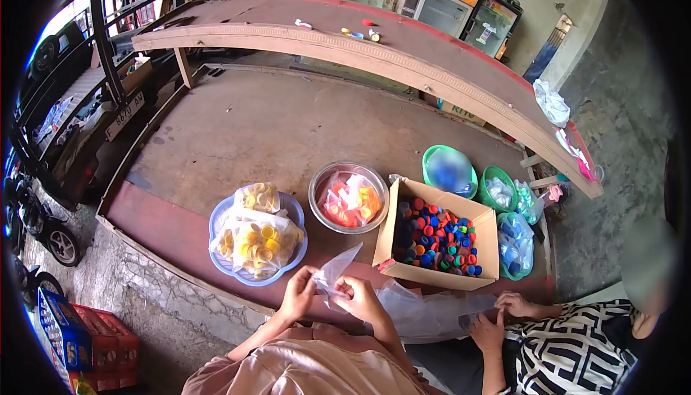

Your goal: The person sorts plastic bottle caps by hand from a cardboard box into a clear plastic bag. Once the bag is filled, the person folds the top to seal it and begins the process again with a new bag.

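Between my two hands is a clear plastic bag (337,268), its pointed end sticking up. My left hand (301,291) pinches its left edge, and my right hand (357,298) pinches its lower right part. Ahead of my left hand stands a pale blue basket (214,234) with bags of yellow caps (260,244). A metal bowl (314,208) with bags of red and orange caps (350,200) sits beyond my hands. To the right is a cardboard box (432,277) of loose red, blue and green caps (439,240).
Green baskets (471,179) with bagged items stand behind and right of the box. At the right, a co-worker's hands (497,323) hold clear plastic sheeting (432,316). A raised wooden shelf (324,42) spans the table's far side. Crates (101,344) stand at lower left.
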`<move>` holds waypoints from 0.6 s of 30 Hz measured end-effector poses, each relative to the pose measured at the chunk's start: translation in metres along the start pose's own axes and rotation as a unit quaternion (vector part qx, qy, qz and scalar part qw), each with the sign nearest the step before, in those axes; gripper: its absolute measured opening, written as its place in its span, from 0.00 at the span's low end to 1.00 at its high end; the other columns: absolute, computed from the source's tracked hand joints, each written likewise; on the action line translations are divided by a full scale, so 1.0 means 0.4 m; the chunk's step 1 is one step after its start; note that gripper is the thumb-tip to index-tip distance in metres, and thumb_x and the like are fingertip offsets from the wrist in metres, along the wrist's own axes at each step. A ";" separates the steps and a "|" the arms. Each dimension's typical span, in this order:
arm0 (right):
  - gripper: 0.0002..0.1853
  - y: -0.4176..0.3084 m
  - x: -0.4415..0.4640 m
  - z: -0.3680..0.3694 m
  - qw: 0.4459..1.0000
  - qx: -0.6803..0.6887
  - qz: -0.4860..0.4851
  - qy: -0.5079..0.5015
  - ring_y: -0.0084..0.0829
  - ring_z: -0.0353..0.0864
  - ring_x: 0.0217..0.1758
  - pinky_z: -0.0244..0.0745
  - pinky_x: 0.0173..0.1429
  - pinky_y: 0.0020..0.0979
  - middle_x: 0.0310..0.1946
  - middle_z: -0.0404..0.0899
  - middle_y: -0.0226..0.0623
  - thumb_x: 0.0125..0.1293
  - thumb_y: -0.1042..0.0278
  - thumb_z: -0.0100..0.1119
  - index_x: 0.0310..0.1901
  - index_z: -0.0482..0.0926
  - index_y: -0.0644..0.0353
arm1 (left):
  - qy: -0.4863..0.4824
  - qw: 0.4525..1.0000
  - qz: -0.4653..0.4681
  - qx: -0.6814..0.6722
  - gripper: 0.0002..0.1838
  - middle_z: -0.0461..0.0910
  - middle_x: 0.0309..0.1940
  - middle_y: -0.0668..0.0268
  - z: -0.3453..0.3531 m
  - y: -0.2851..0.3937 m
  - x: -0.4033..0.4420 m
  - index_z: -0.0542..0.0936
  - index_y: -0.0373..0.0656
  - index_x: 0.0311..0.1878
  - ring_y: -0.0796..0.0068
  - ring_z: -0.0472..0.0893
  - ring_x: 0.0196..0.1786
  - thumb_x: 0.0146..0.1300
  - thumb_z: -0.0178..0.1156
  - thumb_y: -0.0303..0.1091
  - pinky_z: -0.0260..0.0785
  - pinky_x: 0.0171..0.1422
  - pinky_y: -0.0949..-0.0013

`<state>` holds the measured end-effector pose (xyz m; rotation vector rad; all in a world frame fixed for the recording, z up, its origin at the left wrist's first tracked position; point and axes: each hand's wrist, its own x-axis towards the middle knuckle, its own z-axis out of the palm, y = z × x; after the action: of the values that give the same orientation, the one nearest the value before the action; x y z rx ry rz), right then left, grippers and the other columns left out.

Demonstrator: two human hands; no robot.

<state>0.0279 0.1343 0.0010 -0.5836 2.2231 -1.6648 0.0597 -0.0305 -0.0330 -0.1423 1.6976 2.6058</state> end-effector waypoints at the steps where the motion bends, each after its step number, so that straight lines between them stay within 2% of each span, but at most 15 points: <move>1: 0.08 0.009 -0.002 -0.003 1.000 -0.016 0.005 0.000 0.14 0.71 0.24 0.67 0.27 0.19 0.23 0.74 0.30 0.50 0.80 0.61 0.32 0.73 0.65 | 0.010 0.998 -0.003 -0.067 0.05 0.74 0.34 0.69 0.001 -0.002 0.008 0.71 0.39 0.41 0.83 0.74 0.36 0.66 0.46 0.25 0.71 0.46 0.76; 2: 0.07 0.015 -0.004 -0.008 0.999 -0.031 0.018 0.016 0.15 0.72 0.25 0.68 0.29 0.19 0.25 0.76 0.29 0.51 0.81 0.58 0.33 0.74 0.65 | -0.002 0.992 -0.034 -0.119 0.05 0.74 0.33 0.69 0.000 0.000 0.010 0.72 0.40 0.41 0.83 0.73 0.35 0.67 0.45 0.26 0.70 0.44 0.76; 5: 0.06 0.094 -0.002 -0.009 0.988 0.070 0.037 0.132 0.15 0.73 0.28 0.68 0.32 0.19 0.26 0.76 0.28 0.51 0.81 0.58 0.31 0.74 0.64 | -0.072 0.968 -0.094 -0.221 0.06 0.74 0.31 0.69 -0.020 -0.028 0.007 0.72 0.42 0.41 0.82 0.72 0.31 0.67 0.44 0.27 0.67 0.38 0.77; 6: 0.05 0.095 0.008 -0.011 0.977 0.155 0.018 0.143 0.17 0.74 0.32 0.70 0.36 0.20 0.28 0.76 0.28 0.53 0.80 0.57 0.32 0.74 0.63 | -0.077 0.979 -0.144 -0.124 0.07 0.72 0.28 0.70 0.001 0.003 -0.005 0.72 0.42 0.41 0.83 0.69 0.28 0.66 0.43 0.26 0.62 0.33 0.79; 7: 0.05 0.094 0.005 -0.008 0.948 0.282 0.024 0.148 0.18 0.76 0.34 0.71 0.39 0.20 0.28 0.76 0.31 0.56 0.80 0.55 0.34 0.73 0.63 | -0.125 0.978 -0.141 -0.090 0.06 0.69 0.26 0.72 -0.008 -0.027 -0.006 0.71 0.42 0.40 0.84 0.67 0.27 0.65 0.44 0.27 0.60 0.32 0.79; 9: 0.05 0.083 0.001 0.013 0.909 0.352 0.099 0.202 0.21 0.77 0.34 0.74 0.38 0.22 0.28 0.76 0.32 0.58 0.80 0.53 0.36 0.72 0.63 | -0.166 0.973 -0.139 -0.087 0.05 0.67 0.24 0.73 0.006 -0.018 -0.009 0.70 0.42 0.40 0.85 0.65 0.27 0.65 0.44 0.27 0.58 0.31 0.79; 12: 0.05 0.055 0.006 0.018 0.865 0.427 0.132 0.229 0.20 0.75 0.29 0.71 0.30 0.20 0.27 0.75 0.31 0.58 0.78 0.51 0.37 0.72 0.61 | -0.130 0.987 -0.080 -0.057 0.04 0.67 0.29 0.74 0.019 -0.034 -0.001 0.68 0.43 0.42 0.86 0.66 0.27 0.64 0.46 0.26 0.60 0.32 0.79; 15: 0.04 0.085 0.004 0.023 0.863 0.455 0.126 0.179 0.20 0.73 0.23 0.67 0.25 0.20 0.24 0.73 0.30 0.59 0.76 0.49 0.37 0.72 0.61 | -0.106 0.992 -0.036 -0.059 0.08 0.68 0.32 0.74 0.022 -0.045 0.006 0.67 0.44 0.44 0.87 0.67 0.28 0.63 0.47 0.23 0.61 0.31 0.80; 16: 0.04 0.069 0.004 0.033 0.868 0.447 0.132 0.168 0.18 0.70 0.20 0.63 0.22 0.18 0.21 0.72 0.29 0.59 0.73 0.49 0.35 0.72 0.62 | -0.102 0.993 -0.023 -0.062 0.09 0.68 0.34 0.73 0.021 -0.048 0.010 0.66 0.45 0.45 0.87 0.67 0.29 0.62 0.47 0.22 0.61 0.31 0.81; 18: 0.04 0.086 -0.003 0.059 0.917 0.365 0.136 0.085 0.14 0.63 0.18 0.55 0.22 0.17 0.19 0.69 0.24 0.59 0.72 0.50 0.32 0.73 0.61 | -0.058 0.995 -0.021 -0.080 0.10 0.69 0.34 0.73 0.013 -0.048 0.029 0.66 0.45 0.46 0.87 0.68 0.29 0.63 0.47 0.22 0.61 0.30 0.82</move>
<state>0.0352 0.1234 -0.0385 0.0642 1.4853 -2.2362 0.0492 -0.0184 -0.0496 -0.0295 1.4340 2.6603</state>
